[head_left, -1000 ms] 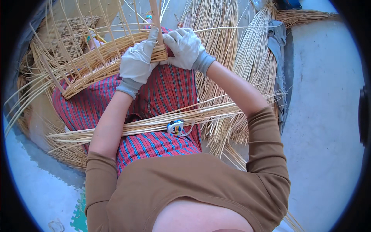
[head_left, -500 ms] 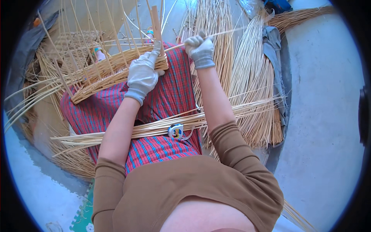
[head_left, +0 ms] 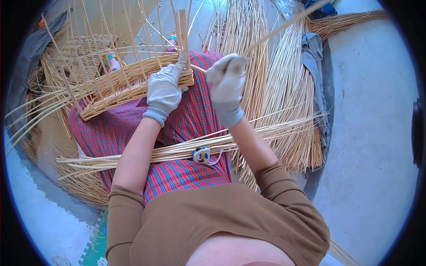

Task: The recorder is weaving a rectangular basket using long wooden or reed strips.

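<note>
The right hand [head_left: 227,83] has left the woven basket [head_left: 144,68] (strand [head_left: 279,29] now raised).

Bright, diffuse light | soft shadows | floor [head_left: 370,133] bluish | right grip [head_left: 228,85] slightly blurred | edges fisheye-bent, blackened

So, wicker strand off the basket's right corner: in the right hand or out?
In: the gloved right hand curls around the wicker strand, which shows on both sides.

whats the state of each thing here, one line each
basket, partly woven, stakes standing free
left hand, gloved, gripping basket corner
right hand, gloved, closed on cane strand
cane strand, running out from basket corner
cane bundle, lying across plaid lap
tape measure, lying on lap, no blade showing
</note>
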### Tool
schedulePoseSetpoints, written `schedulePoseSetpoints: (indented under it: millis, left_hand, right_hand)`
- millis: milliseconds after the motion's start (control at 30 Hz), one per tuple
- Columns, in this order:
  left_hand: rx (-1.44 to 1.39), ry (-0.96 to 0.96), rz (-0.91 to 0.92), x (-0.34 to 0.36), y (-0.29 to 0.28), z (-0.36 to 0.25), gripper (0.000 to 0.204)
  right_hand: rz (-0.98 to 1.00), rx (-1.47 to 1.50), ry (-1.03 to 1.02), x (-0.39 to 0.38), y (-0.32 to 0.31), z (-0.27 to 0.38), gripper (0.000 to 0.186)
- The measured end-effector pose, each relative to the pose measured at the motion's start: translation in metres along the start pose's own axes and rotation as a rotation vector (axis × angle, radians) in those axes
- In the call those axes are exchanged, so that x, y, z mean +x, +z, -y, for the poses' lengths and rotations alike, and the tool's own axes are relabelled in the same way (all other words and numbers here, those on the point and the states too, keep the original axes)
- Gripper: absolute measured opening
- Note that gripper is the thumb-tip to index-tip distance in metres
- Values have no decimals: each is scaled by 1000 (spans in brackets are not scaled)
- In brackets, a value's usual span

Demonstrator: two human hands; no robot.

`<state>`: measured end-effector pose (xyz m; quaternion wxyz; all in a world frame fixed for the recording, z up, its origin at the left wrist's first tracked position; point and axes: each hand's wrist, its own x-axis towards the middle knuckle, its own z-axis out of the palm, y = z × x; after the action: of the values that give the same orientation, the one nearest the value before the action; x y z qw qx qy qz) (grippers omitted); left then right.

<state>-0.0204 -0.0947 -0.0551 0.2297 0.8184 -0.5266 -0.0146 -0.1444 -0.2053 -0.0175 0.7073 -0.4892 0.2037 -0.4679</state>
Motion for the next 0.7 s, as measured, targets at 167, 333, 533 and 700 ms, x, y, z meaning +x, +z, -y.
schedulePoseSetpoints:
  millis: [167, 333, 533, 700]
  left_hand:
    - [233, -6, 173, 7, 45, 21, 47]
    - [-316, 255, -240, -6, -33, -20, 28]
    - [-1101, -168, -184, -51, -58, -6, 29]
    - [-1825, -677, -299, -65, -16, 86, 17]
  right_hand:
    - [427, -872, -408, -43, 61, -19, 19]
    - [249, -22, 10, 15, 54, -5, 28]
    - [47, -429, 376, 56, 23, -83, 55]
    - [443, -338, 475, 60, 8, -69, 53]
